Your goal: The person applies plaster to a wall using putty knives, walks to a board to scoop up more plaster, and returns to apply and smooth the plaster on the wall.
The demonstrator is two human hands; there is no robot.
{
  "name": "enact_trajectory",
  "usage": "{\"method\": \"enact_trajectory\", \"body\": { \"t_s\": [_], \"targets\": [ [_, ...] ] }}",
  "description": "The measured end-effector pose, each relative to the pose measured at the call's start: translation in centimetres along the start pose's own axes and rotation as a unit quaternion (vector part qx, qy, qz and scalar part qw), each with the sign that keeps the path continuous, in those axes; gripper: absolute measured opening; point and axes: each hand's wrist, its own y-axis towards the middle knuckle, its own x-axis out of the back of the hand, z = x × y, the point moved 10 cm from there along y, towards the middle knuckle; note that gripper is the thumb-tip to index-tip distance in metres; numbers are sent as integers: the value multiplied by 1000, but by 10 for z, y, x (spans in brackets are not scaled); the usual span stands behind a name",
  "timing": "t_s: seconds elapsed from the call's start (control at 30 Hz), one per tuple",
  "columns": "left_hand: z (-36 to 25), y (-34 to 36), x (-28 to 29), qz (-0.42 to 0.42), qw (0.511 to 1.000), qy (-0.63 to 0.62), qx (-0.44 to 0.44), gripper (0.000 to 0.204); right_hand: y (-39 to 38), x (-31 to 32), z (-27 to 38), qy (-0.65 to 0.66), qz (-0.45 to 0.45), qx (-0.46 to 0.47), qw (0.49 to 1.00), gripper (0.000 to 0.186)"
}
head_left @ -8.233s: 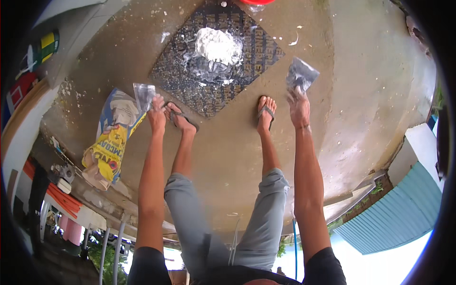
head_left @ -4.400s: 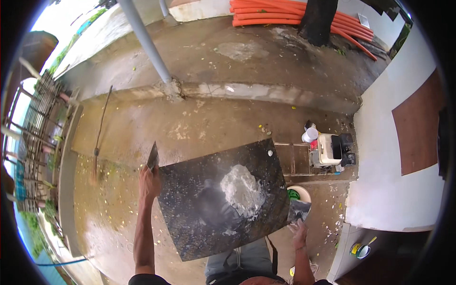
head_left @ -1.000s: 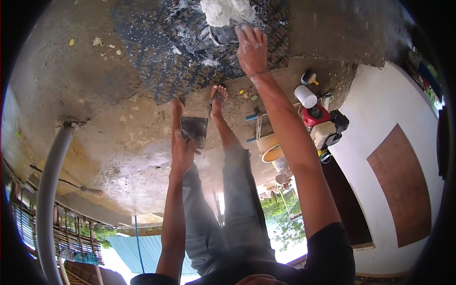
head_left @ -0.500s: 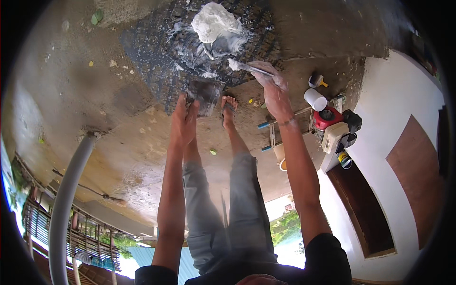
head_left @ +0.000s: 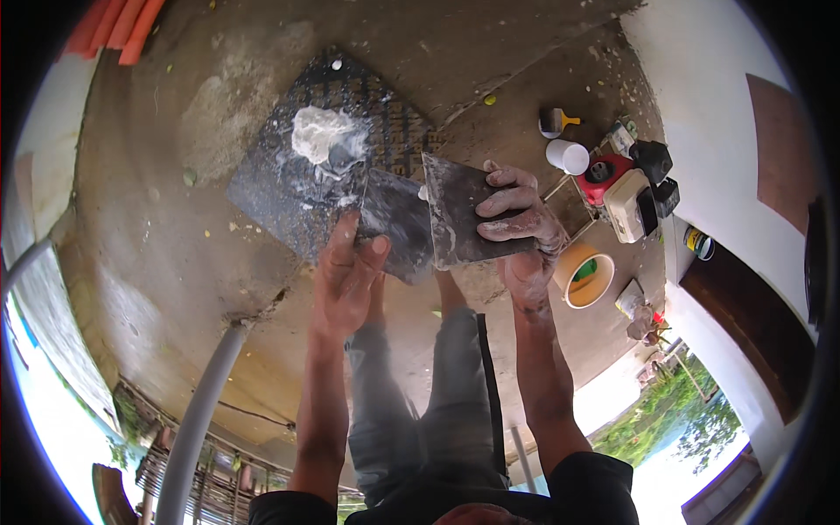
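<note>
My left hand [head_left: 343, 282] grips the lower left edge of a dark, flat square plate [head_left: 396, 229] smeared with white. In my right hand [head_left: 525, 223] is a second dark square plate [head_left: 457, 206], its broad face showing and streaked with white. The fingers, dusted white, lie over its right edge. The two plates are side by side, and a small white lump shows at the edge between them; whether they touch I cannot tell. Beyond them a mound of white paste [head_left: 319, 133] sits on a dark printed board [head_left: 306, 206] on the floor, with smears around it.
To the right are a wide brush [head_left: 555, 122] with a yellow handle, a white container [head_left: 569, 157], a red and cream engine [head_left: 605, 178] and an orange-yellow bucket [head_left: 584, 276]. A grey pole [head_left: 206, 402] stands at left. Orange pipes [head_left: 127, 26] lie far left.
My right hand has come down beside the left plate and turned its plate from edge-on to face-on. The left plate is raised nearer. The view has shifted, bringing the bucket into fuller sight.
</note>
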Motion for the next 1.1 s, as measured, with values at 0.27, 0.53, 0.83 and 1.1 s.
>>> {"method": "enact_trajectory", "body": {
  "t_s": [0.27,0.53,0.83,1.1],
  "targets": [
    [-45,13,-168,89,992,93,10,42,15,157,99,-130,-194,60,971,15],
    [-79,39,-352,219,969,113,-29,46,5,332,149,-311,-308,0,899,17],
    [-103,156,-423,223,967,88,81,59,-217,472,67,-13,-600,-255,759,32],
    [-152,294,-560,232,923,279,128,66,-209,510,87,156,-693,-322,626,36]
  ]
}}
